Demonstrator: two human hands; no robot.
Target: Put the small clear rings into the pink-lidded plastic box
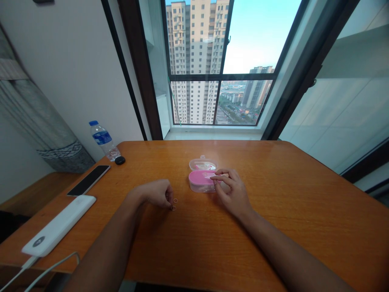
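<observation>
A small clear plastic box [202, 188] with a pink inner lid [199, 177] stands mid-table, its clear outer cover [192, 164] tipped back behind it. My right hand [233, 194] is at the box's right end, fingertips over the pink lid and thumb by the front wall. To the left of the box, my left hand [156, 194] is closed in a pinch low over the table. At its fingertips is a thin, light small ring [174, 208]. Just behind that one lies a second ring [175, 200]. What the left palm side holds is hidden.
At the left lie a white power bank [60, 225] with white cables [50, 269], and a dark-screened phone [88, 180]. A water bottle [105, 140] stands at the back left beside a round black object [120, 160]. Beyond the table's far edge is a window [221, 77].
</observation>
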